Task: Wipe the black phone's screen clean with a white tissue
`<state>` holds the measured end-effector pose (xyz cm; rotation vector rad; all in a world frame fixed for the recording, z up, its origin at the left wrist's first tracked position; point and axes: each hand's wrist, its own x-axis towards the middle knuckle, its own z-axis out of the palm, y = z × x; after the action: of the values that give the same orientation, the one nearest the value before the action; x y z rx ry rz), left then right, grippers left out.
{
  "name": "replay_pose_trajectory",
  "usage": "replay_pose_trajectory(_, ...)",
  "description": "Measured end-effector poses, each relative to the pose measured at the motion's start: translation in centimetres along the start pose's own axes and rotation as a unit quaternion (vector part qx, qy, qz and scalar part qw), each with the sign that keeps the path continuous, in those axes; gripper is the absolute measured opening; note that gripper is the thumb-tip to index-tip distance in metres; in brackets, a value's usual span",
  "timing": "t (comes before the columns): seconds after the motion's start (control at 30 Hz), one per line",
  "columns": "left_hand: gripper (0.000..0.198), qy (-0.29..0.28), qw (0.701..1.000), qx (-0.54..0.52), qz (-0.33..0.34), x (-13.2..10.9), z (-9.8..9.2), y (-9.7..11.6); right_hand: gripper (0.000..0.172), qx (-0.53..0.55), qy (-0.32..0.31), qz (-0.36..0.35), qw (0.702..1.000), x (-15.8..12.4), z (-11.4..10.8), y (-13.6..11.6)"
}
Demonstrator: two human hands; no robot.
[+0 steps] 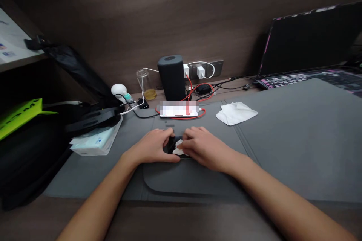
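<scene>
A dark, glossy, flat slab that looks like a phone [171,146] lies on the grey desk mat, largely covered by my hands. My left hand [154,146] grips it from the left, thumb along its near edge and fingers at the far edge. Over its right part, my right hand [202,147] has its fingers closed on a crumpled white tissue [178,148], pressed against the dark surface. Just beyond my hands lies another phone [178,110] with a lit, blurred-out screen and a red cable. A flat white tissue [236,113] rests on the mat to the right.
A tissue pack [97,141] and a black bag [28,154] are on the left. Along the wall stand a glass bottle [145,84], a black speaker [171,78], chargers [200,72] and tangled cables. A laptop [311,43] stands at the back right.
</scene>
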<state>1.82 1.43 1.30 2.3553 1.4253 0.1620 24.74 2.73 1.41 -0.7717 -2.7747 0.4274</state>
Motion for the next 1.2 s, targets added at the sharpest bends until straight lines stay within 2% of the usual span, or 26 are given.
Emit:
replay_pose_trajectory(0.17,0.057,-0.013,1.000,-0.009,0.007,-0.1,-0.4,0.1,0.027,0.084,-0.047,0.092,0.991,-2.6,-3.2,2.9)
replay_pose_trajectory(0.3,0.058,-0.004,1.000,-0.009,0.017,-0.1,-0.6,0.0,0.031,0.122,-0.064,0.137,0.981,-3.4,-3.9,4.2)
replay_pose_trajectory(0.47,0.058,0.005,1.000,0.004,0.030,0.1,-0.6,-0.1,0.034,0.065,-0.038,0.063,0.995,-1.3,-2.4,1.9)
replay_pose_trajectory(0.63,0.056,0.007,0.999,0.003,0.033,0.1,-0.6,-0.1,0.035,0.053,-0.050,-0.010,0.997,0.2,-0.9,-0.2)
replay_pose_trajectory(0.73,0.057,0.009,0.999,0.004,0.034,0.1,-0.6,-0.1,0.033,0.060,-0.046,0.014,0.997,-0.1,-1.3,0.6)
replay_pose_trajectory(0.9,0.057,0.005,1.000,0.005,0.030,0.0,-0.6,-0.1,0.030,0.112,-0.062,0.093,0.987,-1.8,-3.4,3.5)
replay_pose_trajectory(1.0,0.058,0.007,1.000,0.009,0.027,0.0,-0.6,-0.1,0.030,0.135,-0.073,0.119,0.981,-2.3,-3.9,4.2)
replay_pose_trajectory(1.1,0.057,0.010,1.000,0.008,0.027,0.1,-0.5,-0.2,0.033,0.121,-0.057,0.097,0.986,-1.6,-3.2,3.4)
replay_pose_trajectory(1.2,0.055,0.014,0.999,-0.001,0.036,0.1,-0.3,-0.2,0.035,0.098,-0.037,0.039,0.994,-0.3,-1.7,1.8)
